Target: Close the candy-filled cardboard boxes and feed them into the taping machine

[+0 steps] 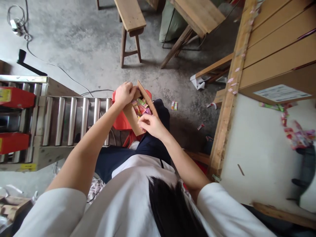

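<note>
An open cardboard box (132,119) is tilted in front of me, above a red plastic stool (120,121). Small colourful wrapped packets (140,107) lie inside it. At the box's far left edge, my left hand (124,93) is closed with its fingers folded over the cardboard. My right hand (151,125) is at the near end, its thumb and fingers curled against the box's edge by the packets. The undersides of both hands' fingers are partly hidden.
On the left is a roller conveyor (72,121) with red blocks (18,97). A wood-edged table (237,141) on the right bears large cartons (278,49) and scattered packets (298,135). Wooden benches (132,16) stand ahead. Loose packets (174,105) and a cable (59,67) lie on the floor.
</note>
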The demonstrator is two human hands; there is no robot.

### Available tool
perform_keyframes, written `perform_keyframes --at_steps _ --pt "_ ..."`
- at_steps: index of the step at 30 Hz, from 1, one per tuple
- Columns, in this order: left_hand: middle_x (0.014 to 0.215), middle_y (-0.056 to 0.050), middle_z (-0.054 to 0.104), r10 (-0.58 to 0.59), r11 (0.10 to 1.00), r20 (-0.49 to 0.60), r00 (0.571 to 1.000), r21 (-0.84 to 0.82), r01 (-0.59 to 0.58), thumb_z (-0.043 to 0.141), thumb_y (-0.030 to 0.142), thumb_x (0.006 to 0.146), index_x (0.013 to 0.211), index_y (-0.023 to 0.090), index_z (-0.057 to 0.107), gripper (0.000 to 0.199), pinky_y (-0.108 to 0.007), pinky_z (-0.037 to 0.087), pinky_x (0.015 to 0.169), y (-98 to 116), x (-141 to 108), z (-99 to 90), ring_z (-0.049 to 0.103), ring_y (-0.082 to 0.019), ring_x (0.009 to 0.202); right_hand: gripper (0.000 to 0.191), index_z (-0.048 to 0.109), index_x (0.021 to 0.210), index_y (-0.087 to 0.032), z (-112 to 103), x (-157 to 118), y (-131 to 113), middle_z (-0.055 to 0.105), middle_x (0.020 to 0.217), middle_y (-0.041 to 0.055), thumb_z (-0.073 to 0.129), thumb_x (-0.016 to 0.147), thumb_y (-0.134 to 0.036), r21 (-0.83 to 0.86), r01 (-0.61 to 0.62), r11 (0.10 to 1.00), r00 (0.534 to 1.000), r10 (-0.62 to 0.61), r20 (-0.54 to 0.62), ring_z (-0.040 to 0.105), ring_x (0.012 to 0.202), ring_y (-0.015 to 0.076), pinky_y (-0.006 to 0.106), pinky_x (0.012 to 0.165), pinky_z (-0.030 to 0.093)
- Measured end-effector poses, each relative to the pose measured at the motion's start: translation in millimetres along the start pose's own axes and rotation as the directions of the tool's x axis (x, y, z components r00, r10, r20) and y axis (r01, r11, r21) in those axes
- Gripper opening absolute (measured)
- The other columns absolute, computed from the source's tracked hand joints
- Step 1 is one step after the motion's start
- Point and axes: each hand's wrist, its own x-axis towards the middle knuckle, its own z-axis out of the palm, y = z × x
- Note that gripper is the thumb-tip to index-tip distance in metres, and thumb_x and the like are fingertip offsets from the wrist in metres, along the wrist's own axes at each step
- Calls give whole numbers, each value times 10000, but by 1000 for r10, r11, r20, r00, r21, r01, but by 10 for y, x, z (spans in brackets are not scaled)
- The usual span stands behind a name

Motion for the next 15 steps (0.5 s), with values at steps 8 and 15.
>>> perform_keyframes --at_steps 8,15 --pt "682 -53 559 24 993 -29 999 -118 -27 506 342 926 630 202 430 336 -309 341 668 -60 57 -7 501 -176 687 254 613 1093 -166 13 14 -468 657 1108 139 418 932 -137 -658 -163 735 959 -38 -280 644 942 225 319 783 515" --pt "761 -73 601 1 989 -21 1000 -146 -4 498 370 950 697 188 518 312 -302 378 700 -44 -3 56 550 -186 750 256 672 1001 -135 -16 794 -42 714 1060 157 488 847 -45 -766 -15 643 941 267 206 653 996 272 332 841 477"
